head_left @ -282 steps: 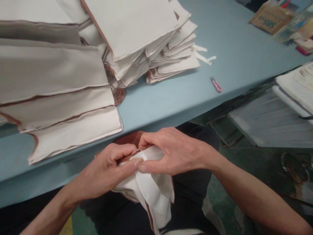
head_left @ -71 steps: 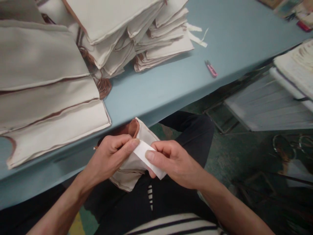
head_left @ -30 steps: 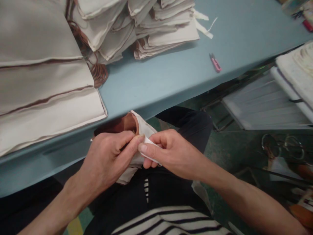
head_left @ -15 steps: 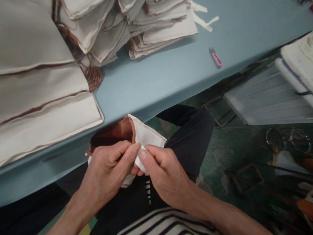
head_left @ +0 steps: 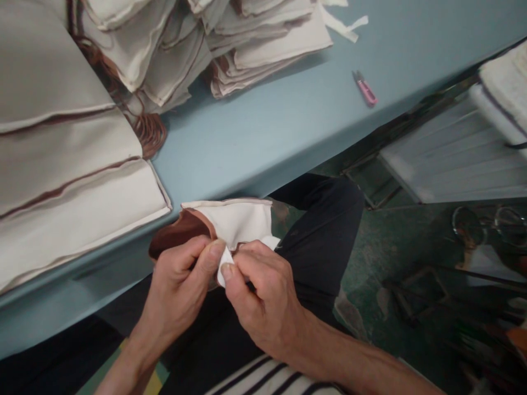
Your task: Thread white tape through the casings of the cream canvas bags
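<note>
Over my lap, at the table's front edge, is a fabric pouch (head_left: 242, 219), off-white outside and brown inside, its mouth gaping toward the left. My left hand (head_left: 181, 285) is closed on the brown-edged rim of the pouch, thumb pressed on top. Close beside it, my right hand (head_left: 263, 291) pinches a small white flap of cloth (head_left: 224, 266) at the same rim between thumb and fingers. The two thumbs nearly meet. Both hands hide the lower part of the pouch.
Stacked off-white pieces with brown edges (head_left: 272, 44) and larger folded ones (head_left: 74, 203) lie on the blue-covered table (head_left: 247, 142). Brown cord (head_left: 150, 134), pink thread snips (head_left: 365, 90) and white strips (head_left: 349, 28) lie there too. A white-draped rack (head_left: 448, 148) stands at right.
The pouch has turned, so more of its off-white side shows along the top. My right hand has shifted slightly left and curled its fingers tighter at the rim.
</note>
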### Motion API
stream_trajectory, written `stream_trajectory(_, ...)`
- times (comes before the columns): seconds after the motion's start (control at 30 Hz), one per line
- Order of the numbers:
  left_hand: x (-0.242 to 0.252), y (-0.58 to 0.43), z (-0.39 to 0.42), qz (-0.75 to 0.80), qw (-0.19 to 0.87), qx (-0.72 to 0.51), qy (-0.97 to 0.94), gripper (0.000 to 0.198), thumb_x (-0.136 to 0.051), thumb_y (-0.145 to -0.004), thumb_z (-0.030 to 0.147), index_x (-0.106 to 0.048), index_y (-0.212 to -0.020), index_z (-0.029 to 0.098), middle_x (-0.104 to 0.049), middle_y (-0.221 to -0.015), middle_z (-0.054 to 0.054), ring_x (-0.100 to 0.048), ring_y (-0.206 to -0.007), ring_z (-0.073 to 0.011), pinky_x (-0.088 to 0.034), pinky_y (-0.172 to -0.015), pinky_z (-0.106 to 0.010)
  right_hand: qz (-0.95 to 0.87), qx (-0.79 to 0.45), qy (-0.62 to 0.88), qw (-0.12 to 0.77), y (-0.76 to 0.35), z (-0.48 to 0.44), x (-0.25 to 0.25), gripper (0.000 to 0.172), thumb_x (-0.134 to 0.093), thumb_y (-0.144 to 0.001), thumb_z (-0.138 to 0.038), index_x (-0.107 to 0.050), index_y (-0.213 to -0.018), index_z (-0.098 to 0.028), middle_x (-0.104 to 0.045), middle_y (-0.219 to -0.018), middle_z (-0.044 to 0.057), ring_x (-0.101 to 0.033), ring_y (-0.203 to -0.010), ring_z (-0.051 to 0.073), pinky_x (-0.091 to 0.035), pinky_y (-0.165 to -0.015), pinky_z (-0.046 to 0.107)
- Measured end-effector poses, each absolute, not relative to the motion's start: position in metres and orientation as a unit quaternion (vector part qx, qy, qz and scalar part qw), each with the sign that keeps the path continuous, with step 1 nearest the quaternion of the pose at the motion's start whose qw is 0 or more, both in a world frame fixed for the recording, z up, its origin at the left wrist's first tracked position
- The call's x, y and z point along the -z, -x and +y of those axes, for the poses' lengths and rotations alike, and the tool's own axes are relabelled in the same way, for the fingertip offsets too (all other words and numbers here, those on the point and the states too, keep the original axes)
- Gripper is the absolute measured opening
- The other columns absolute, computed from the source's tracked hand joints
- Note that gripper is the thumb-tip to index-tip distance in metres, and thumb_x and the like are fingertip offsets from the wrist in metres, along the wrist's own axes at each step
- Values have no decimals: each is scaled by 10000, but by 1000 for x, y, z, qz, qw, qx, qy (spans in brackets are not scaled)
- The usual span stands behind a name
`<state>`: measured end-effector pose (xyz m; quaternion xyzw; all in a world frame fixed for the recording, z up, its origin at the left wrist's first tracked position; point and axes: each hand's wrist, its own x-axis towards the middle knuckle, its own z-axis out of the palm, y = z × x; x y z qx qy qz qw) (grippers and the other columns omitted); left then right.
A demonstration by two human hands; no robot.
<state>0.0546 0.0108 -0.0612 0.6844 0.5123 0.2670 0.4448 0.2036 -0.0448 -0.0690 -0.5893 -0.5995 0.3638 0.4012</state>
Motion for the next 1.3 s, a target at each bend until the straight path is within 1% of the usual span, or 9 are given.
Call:
stream_trajectory(0.23, 67, -56, 18, 512, 484, -267, -658, 454, -566, -984, 292, -486, -545, 209, -371, -539, 74, -328, -495, -86, -271, -440, -225, -581, -346, 613, 408, -209, -40, 79, 350, -531, -963, -184, -359, -664, -245, -542, -691, -13, -559, -706, 161, -398, -671, 303)
stream_trajectory(0.4, 66, -55, 18, 498, 601, -258, -570, 469, -623, -990, 396, -525, -571, 208, -403, -523, 68, -317, -465, -87, -253, -401, -223, -600, -335, 606, 401, -213, -38, 74, 328, -525, -959, -193, -378, -671, -245, -564, -699, -4, -582, -728, 165, -425, -693, 295)
stream_trajectory(0.5, 66, -53, 16, 493, 642, -251, -531, 521, -629, -1008, 513, -552, -596, 204, -421, -520, 62, -313, -452, -89, -258, -388, -219, -617, -331, 606, 377, -217, -37, 69, 335, -540, -947, -196, -368, -662, -236, -536, -668, -15, -550, -688, 152, -379, -663, 296)
stream_trajectory(0.63, 68, -50, 11, 496, 682, -246, -478, 609, -678, -972, 675, -610, -616, 187, -475, -535, 42, -338, -467, -93, -275, -401, -215, -607, -375, 609, 347, -221, -38, 65, 365, -565, -939, -227, -375, -628, -216, -466, -628, -32, -477, -625, 127, -309, -628, 296)
stream_trajectory(0.77, 72, -45, 6, 494, 715, -225, -440, 683, -651, -951, 782, -697, -654, 169, -546, -521, 10, -373, -440, -92, -264, -414, -216, -558, -468, 611, 310, -227, -36, 60, 410, -591, -954, -328, -466, -583, -205, -519, -613, -15, -499, -622, 127, -317, -625, 286)
stream_trajectory(0.9, 68, -44, 3, 488, 701, -229, -467, 705, -628, -972, 777, -719, -647, 158, -591, -508, -16, -413, -417, -93, -278, -408, -215, -454, -629, 574, 263, -236, -30, 59, 418, -618, -951, -480, -629, -638, -203, -637, -610, 3, -457, -565, 121, -323, -579, 274)
stream_trajectory(1.03, 61, -50, 0, 479, 672, -250, -506, 723, -617, -975, 781, -718, -634, 151, -551, -490, 2, -391, -407, -88, -266, -383, -212, -385, -728, 500, 267, -244, -24, 63, 468, -698, -897, -590, -576, -656, -207, -714, -671, 25, -447, -586, 112, -341, -580, 250)
stream_trajectory(1.17, 57, -55, 0, 513, 585, -269, -567, 633, -637, -1011, 637, -656, -591, 164, -515, -495, 23, -389, -427, -90, -288, -390, -212, -378, -740, 478, 287, -246, -20, 68, 538, -744, -873, -664, -586, -656, -198, -724, -681, 33, -467, -610, 117, -342, -574, 241)
stream_trajectory(1.3, 49, -56, 2, 505, 532, -271, -623, 500, -607, -1007, 423, -616, -569, 183, -508, -498, 38, -393, -434, -91, -294, -408, -210, -426, -691, 508, 287, -245, -22, 67, 451, -685, -930, -555, -626, -668, -193, -731, -668, 23, -483, -583, 118, -351, -566, 240)
